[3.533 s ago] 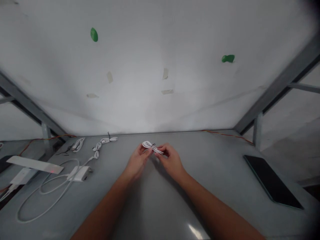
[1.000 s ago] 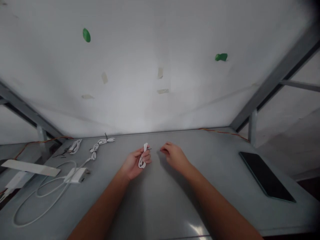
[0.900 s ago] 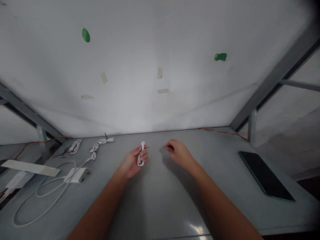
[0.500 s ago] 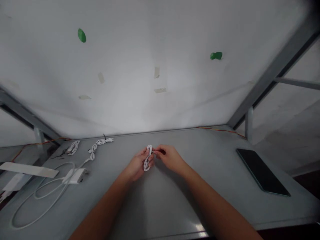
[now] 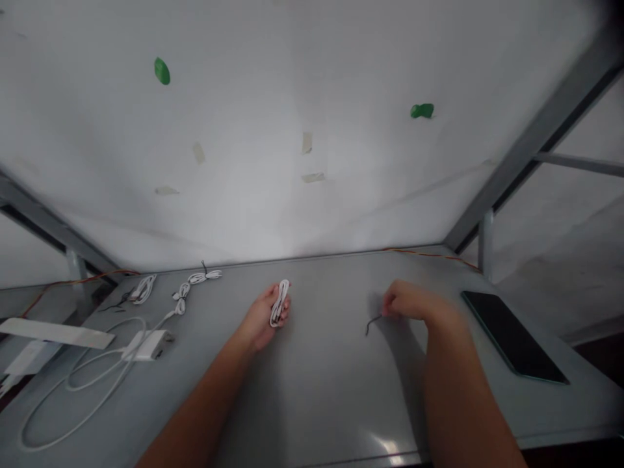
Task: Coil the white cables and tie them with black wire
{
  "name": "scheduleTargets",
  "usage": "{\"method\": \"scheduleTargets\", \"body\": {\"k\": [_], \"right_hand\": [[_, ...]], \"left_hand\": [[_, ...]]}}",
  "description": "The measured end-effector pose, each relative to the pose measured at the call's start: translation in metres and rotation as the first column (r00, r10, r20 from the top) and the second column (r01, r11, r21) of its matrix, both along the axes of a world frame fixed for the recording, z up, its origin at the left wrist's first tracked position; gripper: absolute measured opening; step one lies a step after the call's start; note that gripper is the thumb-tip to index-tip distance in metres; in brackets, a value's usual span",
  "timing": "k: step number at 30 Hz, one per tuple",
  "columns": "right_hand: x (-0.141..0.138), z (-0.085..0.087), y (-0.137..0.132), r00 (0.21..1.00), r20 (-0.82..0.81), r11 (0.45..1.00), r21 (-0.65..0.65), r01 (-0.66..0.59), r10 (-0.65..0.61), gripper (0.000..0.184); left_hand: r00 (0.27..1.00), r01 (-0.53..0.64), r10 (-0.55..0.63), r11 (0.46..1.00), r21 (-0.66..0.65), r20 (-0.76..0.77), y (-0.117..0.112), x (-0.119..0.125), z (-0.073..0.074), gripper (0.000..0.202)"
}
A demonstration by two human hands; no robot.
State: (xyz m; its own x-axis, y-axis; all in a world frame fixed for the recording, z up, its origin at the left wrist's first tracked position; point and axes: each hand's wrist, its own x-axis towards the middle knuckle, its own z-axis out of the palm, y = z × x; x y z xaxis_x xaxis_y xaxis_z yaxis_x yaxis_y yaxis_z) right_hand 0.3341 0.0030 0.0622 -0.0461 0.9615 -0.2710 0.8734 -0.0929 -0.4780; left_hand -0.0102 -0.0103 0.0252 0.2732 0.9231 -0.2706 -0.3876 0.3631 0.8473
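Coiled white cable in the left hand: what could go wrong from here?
The coiled white cable shows no tie around it, so it could spring open if the left hand relaxes. The thin dark twist tie sits at the right hand, though I can't tell if it's held; it could drop and be hard to spot on the grey table. That hand is also fairly near the black tablet, which it might knock.
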Motion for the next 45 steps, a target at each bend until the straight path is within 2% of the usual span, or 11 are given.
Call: {"method": "scheduleTargets", "body": {"k": [5,8,14,18,22,26,29,34,39,42,45], "right_hand": [[-0.028,-0.004,0.006,0.997,-0.039,0.973,0.22,0.073,-0.066,0.025],[-0.082,-0.01,0.005,0.901,-0.41,0.942,0.334,0.003,0.143,0.029],[-0.163,-0.04,-0.008,0.472,-0.872,0.986,0.066,-0.153,0.132,0.055],[-0.156,-0.051,0.001,0.459,-0.887,0.997,0.067,0.032,0.045,0.044],[-0.113,-0.055,0.022,0.663,-0.748,0.89,0.279,0.36,-0.033,0.025],[-0.078,-0.066,0.039,0.755,-0.63,0.777,0.379,0.502,-0.18,0.013],[-0.07,-0.073,0.044,0.765,-0.597,0.79,0.337,0.513,-0.242,0.013],[-0.069,-0.074,0.043,0.842,-0.483,0.798,0.397,0.454,-0.239,0.018],[-0.057,-0.068,0.039,0.856,-0.302,0.72,0.464,0.516,-0.419,0.026],[-0.047,-0.062,0.036,0.835,-0.2,0.691,0.481,0.54,-0.513,0.028],[-0.047,-0.053,0.033,0.855,-0.163,0.689,0.526,0.498,-0.493,0.025]], "left_hand": [[0.936,0.081,-0.044,0.992,0.093,-0.349,-0.002,0.006,-0.002,0.039],[0.86,0.153,0.004,0.952,0.266,-0.51,-0.004,0.01,-0.002,0.042],[0.78,0.09,0.17,0.922,0.377,-0.603,0.002,0.012,-0.017,0.041],[0.689,-0.006,0.367,0.865,0.501,-0.626,0.013,-0.001,-0.024,0.026],[0.312,-0.007,0.64,0.741,0.671,-0.703,0.031,-0.039,-0.018,0.019],[-0.163,-0.03,0.59,0.798,0.602,-0.791,0.047,-0.075,-0.017,0.049],[-0.281,-0.055,0.512,0.836,0.546,-0.812,0.054,-0.087,-0.024,0.06],[-0.29,-0.026,0.461,0.872,0.488,-0.839,0.058,-0.098,-0.032,0.057],[-0.244,0.025,0.531,0.84,0.542,-0.811,0.06,-0.11,-0.028,0.038],[-0.098,-0.012,0.569,0.82,0.573,-0.816,0.059,-0.106,-0.024,0.022],[0.168,-0.106,0.638,0.77,0.629,-0.752,0.054,-0.089,-0.02,0.011]]}}
